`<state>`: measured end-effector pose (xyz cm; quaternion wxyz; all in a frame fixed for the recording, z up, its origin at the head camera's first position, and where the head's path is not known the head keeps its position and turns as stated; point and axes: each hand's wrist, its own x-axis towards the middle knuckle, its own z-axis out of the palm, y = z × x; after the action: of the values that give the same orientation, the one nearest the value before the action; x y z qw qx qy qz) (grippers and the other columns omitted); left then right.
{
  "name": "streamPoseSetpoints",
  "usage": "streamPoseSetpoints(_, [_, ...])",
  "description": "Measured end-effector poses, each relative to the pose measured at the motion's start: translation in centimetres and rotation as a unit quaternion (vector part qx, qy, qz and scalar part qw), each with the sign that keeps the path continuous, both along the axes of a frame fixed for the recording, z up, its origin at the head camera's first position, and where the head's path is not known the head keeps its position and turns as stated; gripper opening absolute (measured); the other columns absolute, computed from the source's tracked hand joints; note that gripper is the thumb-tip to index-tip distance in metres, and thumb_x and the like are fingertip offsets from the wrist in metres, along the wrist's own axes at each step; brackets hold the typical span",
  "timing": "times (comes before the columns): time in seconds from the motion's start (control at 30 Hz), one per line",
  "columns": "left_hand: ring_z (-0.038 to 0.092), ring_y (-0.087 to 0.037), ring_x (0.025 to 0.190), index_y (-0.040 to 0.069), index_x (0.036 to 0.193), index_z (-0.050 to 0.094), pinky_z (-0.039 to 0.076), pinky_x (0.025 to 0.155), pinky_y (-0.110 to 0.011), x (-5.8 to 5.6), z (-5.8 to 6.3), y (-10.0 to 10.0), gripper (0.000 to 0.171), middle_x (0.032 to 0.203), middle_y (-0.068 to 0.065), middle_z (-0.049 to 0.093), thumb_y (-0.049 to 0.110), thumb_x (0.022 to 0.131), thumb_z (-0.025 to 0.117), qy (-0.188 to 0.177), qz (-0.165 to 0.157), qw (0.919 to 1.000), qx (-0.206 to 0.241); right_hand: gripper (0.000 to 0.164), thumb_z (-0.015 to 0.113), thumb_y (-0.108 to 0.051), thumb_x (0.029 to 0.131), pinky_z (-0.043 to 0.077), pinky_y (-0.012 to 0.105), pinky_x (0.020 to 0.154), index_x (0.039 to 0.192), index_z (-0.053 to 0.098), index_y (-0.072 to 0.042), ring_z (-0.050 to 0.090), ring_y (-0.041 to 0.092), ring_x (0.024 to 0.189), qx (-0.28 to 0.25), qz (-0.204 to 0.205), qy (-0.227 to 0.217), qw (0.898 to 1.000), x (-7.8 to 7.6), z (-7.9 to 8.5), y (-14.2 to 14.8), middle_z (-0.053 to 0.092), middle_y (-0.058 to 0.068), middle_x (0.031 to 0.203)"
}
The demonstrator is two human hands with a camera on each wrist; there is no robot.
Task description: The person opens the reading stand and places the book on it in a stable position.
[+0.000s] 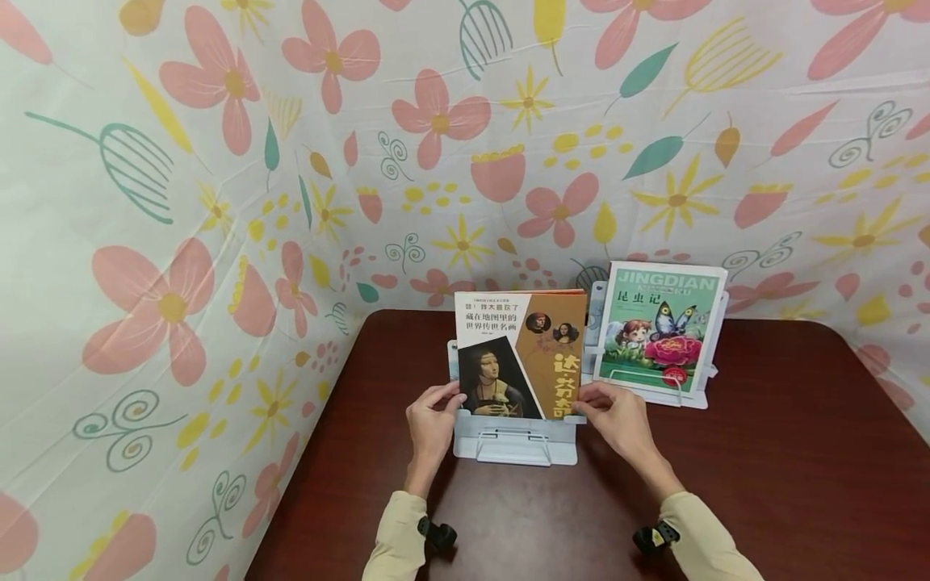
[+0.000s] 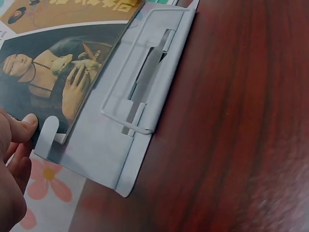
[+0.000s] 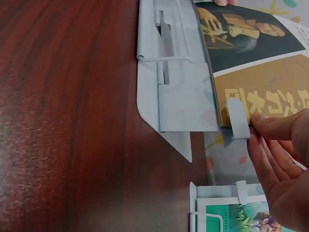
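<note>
An art book (image 1: 555, 339) with a white and brown cover and a portrait stands tilted back on a white metal book stand (image 1: 516, 453). My left hand (image 1: 432, 424) pinches the book's lower left edge between thumb and fingers. Opposite it, my right hand (image 1: 617, 415) pinches the lower right edge. In each wrist view a small metal hook of the stand, the left hook (image 2: 47, 135) and the right hook (image 3: 238, 118), laps over the cover close by the thumb. The stand's wire loop (image 2: 110, 92) is folded against its lower front, below the book.
To the right and behind, a green insect book (image 1: 657, 323) leans on a second white stand (image 1: 693, 398). Both stand on a dark red-brown table (image 1: 785, 452). A flower-patterned cloth (image 1: 465, 202) hangs behind and along the left. Black straps (image 1: 437, 534) circle both sleeves.
</note>
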<state>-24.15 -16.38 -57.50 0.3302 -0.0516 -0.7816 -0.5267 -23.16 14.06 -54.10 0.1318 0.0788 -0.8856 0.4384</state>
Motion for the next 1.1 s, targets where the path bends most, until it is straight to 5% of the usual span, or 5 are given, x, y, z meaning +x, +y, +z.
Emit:
streamPoseSetpoints(0.3, [0.07, -0.021, 0.083, 0.01, 0.097, 0.083, 0.056, 0.073, -0.025, 0.6, -0.8, 0.1, 0.02, 0.082, -0.003, 0.077, 0.007, 0.077, 0.087, 0.007, 0.022, 0.9995, -0.021, 0.012, 0.082, -0.002, 0.082, 0.056, 0.016, 0.066, 0.091, 0.075, -0.006, 0.072, 0.015, 0.073, -0.005, 0.009, -0.002, 1.0, 0.0, -0.3, -0.1, 0.077, 0.009, 0.084])
streamPoseSetpoints(0.57, [0.071, -0.022, 0.079, 0.01, 0.09, 0.083, 0.052, 0.068, -0.015, 0.7, -1.0, -0.2, 0.015, 0.082, -0.003, 0.078, 0.006, 0.076, 0.088, -0.017, 0.022, 0.9996, -0.01, 0.014, 0.083, -0.001, 0.081, 0.057, 0.018, 0.067, 0.091, 0.075, -0.005, 0.073, 0.019, 0.074, 0.0, 0.027, -0.005, 1.0, -0.2, -0.3, -0.1, 0.076, 0.009, 0.084])
streamPoseSetpoints(1.1, [0.071, -0.02, 0.07, 0.011, 0.087, 0.083, 0.051, 0.063, -0.014, 0.8, -1.2, -0.2, 0.011, 0.082, -0.003, 0.079, 0.012, 0.077, 0.089, -0.043, 0.032, 0.9985, 0.002, 0.011, 0.083, -0.004, 0.081, 0.056, 0.019, 0.064, 0.089, 0.075, -0.004, 0.072, 0.017, 0.074, 0.019, 0.041, -0.036, 0.998, -0.3, 0.6, 0.2, 0.077, 0.009, 0.084])
